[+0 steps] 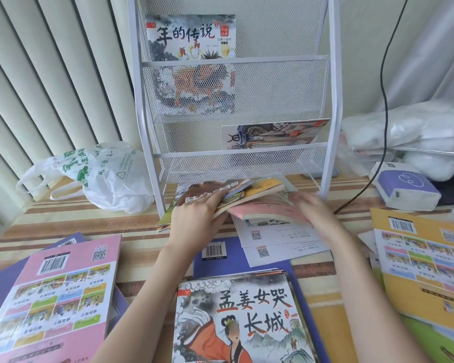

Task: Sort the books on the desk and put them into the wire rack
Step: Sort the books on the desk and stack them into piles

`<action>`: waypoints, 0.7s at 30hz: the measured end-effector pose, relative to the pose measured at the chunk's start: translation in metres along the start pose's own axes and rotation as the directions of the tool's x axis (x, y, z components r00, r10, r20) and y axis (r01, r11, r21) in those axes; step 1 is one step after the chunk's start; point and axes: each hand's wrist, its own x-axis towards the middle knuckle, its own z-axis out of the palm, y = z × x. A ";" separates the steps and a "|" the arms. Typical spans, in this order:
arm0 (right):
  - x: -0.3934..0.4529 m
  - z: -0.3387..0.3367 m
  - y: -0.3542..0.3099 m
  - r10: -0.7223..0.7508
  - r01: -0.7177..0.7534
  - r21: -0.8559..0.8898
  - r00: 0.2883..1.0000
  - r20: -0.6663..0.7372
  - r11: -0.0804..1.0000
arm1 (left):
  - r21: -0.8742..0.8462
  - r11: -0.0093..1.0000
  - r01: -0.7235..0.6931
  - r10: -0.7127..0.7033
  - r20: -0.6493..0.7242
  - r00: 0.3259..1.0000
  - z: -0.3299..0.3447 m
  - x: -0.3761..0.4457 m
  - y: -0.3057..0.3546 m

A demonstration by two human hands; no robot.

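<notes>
1. Books in a loose, fanned pile (236, 195) sit at the middle of the frame, just in front of the foot of the wire rack (236, 106); my left hand (194, 218) lies over the pile's left end, fingers curled round its edge, grasping several thin books at once.
2. My right hand (315, 210) rests flat on a pink book (268, 209) at the pile's right side; it is blurred, so I cannot tell whether it grips or only presses.
3. Under and below the pile lie white sheets with codes (278, 237) and a blue book (220, 258).
4. Two books are already shelved: one upright in the top pocket (192, 38), one leaning in the lower pocket (273, 133).
5. Most work remains, I judge: a picture book stack at bottom centre (241, 318), a pink book at lower left (63, 292) and a yellow one at right (425, 263) are unshelved.
</notes>
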 end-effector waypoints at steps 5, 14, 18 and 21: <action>0.003 0.014 0.015 -0.038 0.065 -0.404 0.996 0.075 0.912 | -0.001 1.000 0.006 -0.006 -0.026 1.000 -0.001 0.000 0.002; -0.006 0.008 -0.031 0.174 -0.025 -0.727 0.976 0.131 0.687 | -0.025 0.999 0.021 -0.022 -0.027 0.999 -0.002 0.001 0.002; -0.002 0.021 -0.011 -0.148 0.022 -0.648 0.979 -0.141 0.761 | -0.022 0.999 0.026 -0.026 -0.011 1.000 -0.001 0.000 0.001; 0.003 0.026 0.000 0.012 -0.130 -0.586 0.980 -0.201 0.800 | -0.020 1.000 0.021 -0.021 -0.019 1.000 -0.001 -0.001 0.001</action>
